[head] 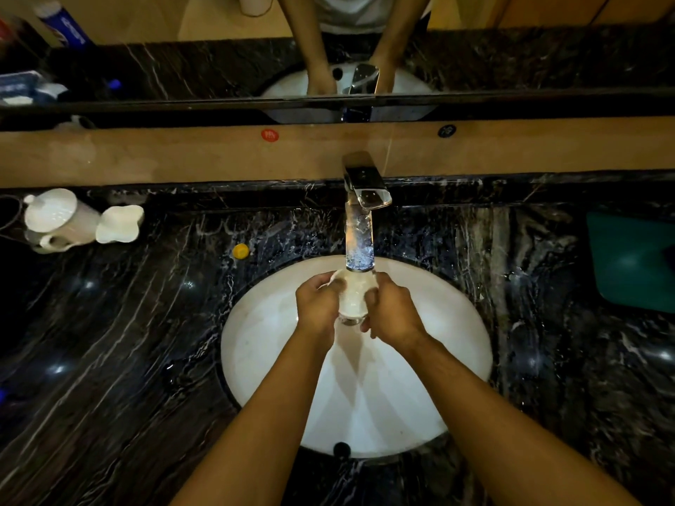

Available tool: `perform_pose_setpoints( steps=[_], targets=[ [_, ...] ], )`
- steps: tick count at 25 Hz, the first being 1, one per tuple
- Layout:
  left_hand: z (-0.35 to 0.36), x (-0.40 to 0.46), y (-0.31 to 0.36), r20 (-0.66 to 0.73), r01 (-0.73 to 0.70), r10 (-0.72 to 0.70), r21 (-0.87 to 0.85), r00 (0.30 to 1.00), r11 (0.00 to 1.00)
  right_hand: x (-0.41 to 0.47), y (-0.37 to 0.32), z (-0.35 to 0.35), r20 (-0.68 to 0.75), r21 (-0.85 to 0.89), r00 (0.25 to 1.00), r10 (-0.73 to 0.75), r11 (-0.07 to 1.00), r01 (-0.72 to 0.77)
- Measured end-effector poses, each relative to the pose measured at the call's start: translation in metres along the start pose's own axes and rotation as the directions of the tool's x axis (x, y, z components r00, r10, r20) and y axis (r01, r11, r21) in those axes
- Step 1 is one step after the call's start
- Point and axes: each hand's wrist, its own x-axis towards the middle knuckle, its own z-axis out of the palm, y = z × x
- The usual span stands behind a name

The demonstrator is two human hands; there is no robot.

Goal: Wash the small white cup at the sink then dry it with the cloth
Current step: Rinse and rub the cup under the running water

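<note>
The small white cup is held over the white oval sink, directly under the running stream from the chrome tap. My left hand wraps its left side and my right hand wraps its right side, so most of the cup is hidden by fingers. Water pours onto the top of the cup. A teal cloth lies on the black marble counter at the far right.
A white lidded kettle and a white dish-like piece stand at the back left of the counter. A small yellow cap lies left of the tap. A mirror above the wooden ledge reflects my arms.
</note>
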Motion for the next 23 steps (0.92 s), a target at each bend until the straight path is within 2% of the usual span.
perform_pose_setpoints(
  steps=[2,4,6,8,10,12,14,16,18,21,23],
  targets=[
    [0.005,-0.002,-0.001,-0.041,-0.055,0.055,0.002,0.998,0.998,-0.006,-0.003,0.003,0.043,0.160,0.999,0.022,0.987,-0.029],
    [0.007,-0.003,0.002,-0.038,-0.092,0.094,0.055,0.995,0.994,-0.004,-0.001,0.004,0.022,0.146,0.999,0.041,0.988,-0.043],
    [0.005,0.000,0.003,0.030,-0.121,0.117,0.181,0.993,0.976,0.004,0.002,-0.003,-0.047,-0.095,0.999,0.019,0.995,-0.023],
    [0.002,0.002,0.005,0.124,-0.160,0.129,0.289,0.984,0.944,0.009,0.002,-0.011,-0.070,-0.319,0.998,0.000,0.947,-0.022],
    [0.000,0.003,0.008,0.186,-0.173,0.118,0.314,0.975,0.934,0.009,0.002,-0.012,-0.050,-0.354,0.998,-0.033,0.935,0.014],
    [0.001,0.007,0.008,0.167,-0.182,0.134,0.325,0.977,0.928,0.004,-0.002,-0.010,0.002,-0.254,0.998,-0.059,0.966,0.058],
    [0.004,0.008,0.005,0.023,-0.154,0.154,0.262,0.988,0.953,0.001,-0.004,-0.006,-0.002,-0.034,1.000,-0.011,0.999,0.010],
    [0.008,0.005,0.001,-0.092,-0.086,0.099,0.132,0.991,0.988,0.000,-0.003,0.000,-0.038,0.176,0.997,0.070,0.982,-0.062],
    [0.012,0.001,-0.001,-0.045,-0.056,0.058,0.047,0.997,0.997,-0.002,-0.003,0.007,-0.038,0.315,0.991,0.128,0.943,-0.110],
    [0.015,0.000,-0.002,0.041,-0.079,0.076,0.081,0.996,0.994,-0.002,-0.002,0.007,0.030,0.521,0.977,0.212,0.831,-0.196],
    [0.013,0.003,-0.004,0.028,-0.138,0.136,0.134,0.990,0.981,0.002,0.002,0.002,0.039,0.520,0.969,0.245,0.823,-0.229]
  ],
)
